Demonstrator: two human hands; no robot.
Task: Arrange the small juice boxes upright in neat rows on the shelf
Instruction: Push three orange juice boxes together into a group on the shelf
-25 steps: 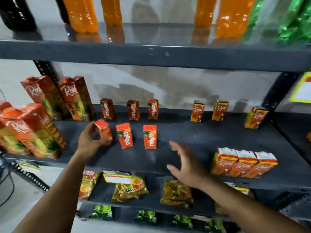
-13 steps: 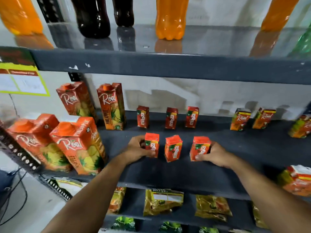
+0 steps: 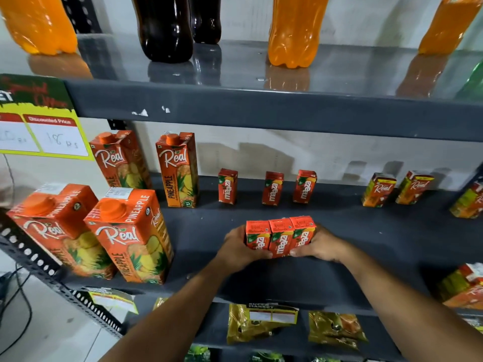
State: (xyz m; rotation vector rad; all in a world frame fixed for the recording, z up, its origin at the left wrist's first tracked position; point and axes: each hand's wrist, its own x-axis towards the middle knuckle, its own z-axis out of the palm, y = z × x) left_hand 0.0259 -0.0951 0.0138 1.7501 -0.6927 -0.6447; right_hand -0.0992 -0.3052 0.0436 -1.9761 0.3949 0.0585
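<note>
Three small red Maaza juice boxes [image 3: 281, 235] stand upright, pressed side by side, near the front middle of the dark grey shelf [image 3: 366, 244]. My left hand [image 3: 239, 248] clasps the leftmost box. From the other side my right hand [image 3: 320, 245] presses on the rightmost one. Behind them, along the back wall, three more small Maaza boxes [image 3: 271, 188] stand upright with gaps between them. Two small Real boxes [image 3: 397, 189] stand further right at the back.
Tall Real pineapple cartons [image 3: 130, 231] fill the shelf's left side. More small cartons [image 3: 462, 286] sit at the right edge. Soda bottles [image 3: 292, 30] stand on the shelf above, snack packets [image 3: 258, 322] lie on the one below. A price sign [image 3: 39, 131] hangs at left.
The three front boxes stood apart before; both hands have pushed them together into one tight group. The view has shifted left and closer.
</note>
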